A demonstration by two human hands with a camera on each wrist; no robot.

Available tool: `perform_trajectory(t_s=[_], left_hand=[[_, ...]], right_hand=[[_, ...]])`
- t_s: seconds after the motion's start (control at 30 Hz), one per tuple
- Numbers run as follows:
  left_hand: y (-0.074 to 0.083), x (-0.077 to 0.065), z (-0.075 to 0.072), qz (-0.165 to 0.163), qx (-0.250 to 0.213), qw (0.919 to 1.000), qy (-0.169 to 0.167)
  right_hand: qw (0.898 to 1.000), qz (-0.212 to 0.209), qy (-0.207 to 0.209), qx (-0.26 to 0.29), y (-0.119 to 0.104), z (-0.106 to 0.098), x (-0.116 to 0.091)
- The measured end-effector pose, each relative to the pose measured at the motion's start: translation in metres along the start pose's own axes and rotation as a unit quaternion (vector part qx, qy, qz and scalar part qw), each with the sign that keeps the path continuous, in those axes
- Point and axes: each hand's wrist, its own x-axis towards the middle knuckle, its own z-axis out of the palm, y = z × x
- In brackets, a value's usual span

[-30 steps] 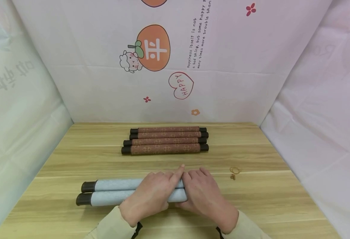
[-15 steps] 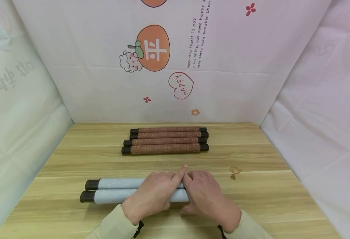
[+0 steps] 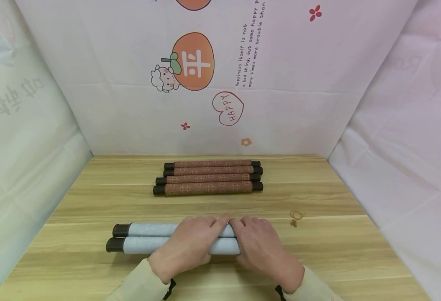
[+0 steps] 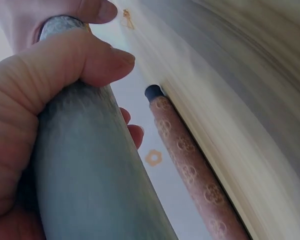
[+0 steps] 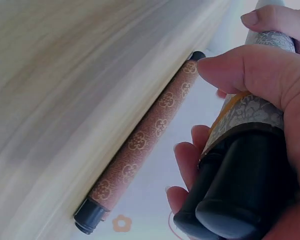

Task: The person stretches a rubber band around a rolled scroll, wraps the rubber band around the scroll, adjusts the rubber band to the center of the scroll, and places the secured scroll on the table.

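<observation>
Two pale blue-grey scrolls with black end caps lie side by side, the far scroll [image 3: 152, 229] against the near scroll [image 3: 143, 245]. Around their middle my left hand [image 3: 188, 244] is wrapped, thumb on the near side. My right hand [image 3: 262, 246] grips them at the right end and hides that end in the head view. In the right wrist view the two black caps [image 5: 242, 185] stick out below my thumb. A yellow rubber band [image 5: 231, 109] crosses the patterned scroll surface there, partly under the thumb.
Several brown scrolls [image 3: 207, 188] with gold motifs and black ends lie in a row at the back of the wooden table [image 3: 73, 200]. To the right lie a loose rubber band [image 3: 296, 215] and a small bunched one [image 3: 293, 223]. Printed white cloth [image 3: 280, 117] encloses three sides.
Both blue-grey scrolls have shifted to the right and slightly away from the body. My left index finger, raised before, has come down a little. The brown scrolls stay put.
</observation>
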Motion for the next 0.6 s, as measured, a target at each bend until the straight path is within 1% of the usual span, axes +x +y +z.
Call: perform_trajectory(t_s=[0.13,0.23,0.33,0.43,0.6], left_hand=[[-0.01,-0.01,0.001,-0.022,-0.004,0.9997,-0.003],[-0.018,-0.021,0.002,-0.05,0.002,0.9987,-0.007],[-0.026,-0.03,0.003,-0.072,0.01,0.9973,-0.011],[-0.032,-0.036,0.006,-0.078,0.016,0.9968,-0.007],[-0.037,-0.041,0.011,-0.066,0.02,0.9974,0.022]], right_hand=[[1.0,0.004,0.007,0.004,0.004,0.002,-0.001],[1.0,0.002,0.021,0.002,0.008,0.003,-0.003],[1.0,0.002,0.024,0.002,0.012,0.003,-0.004],[1.0,0.0,0.023,0.005,0.014,0.003,-0.005],[0.999,-0.007,0.029,0.012,0.017,0.005,-0.007]])
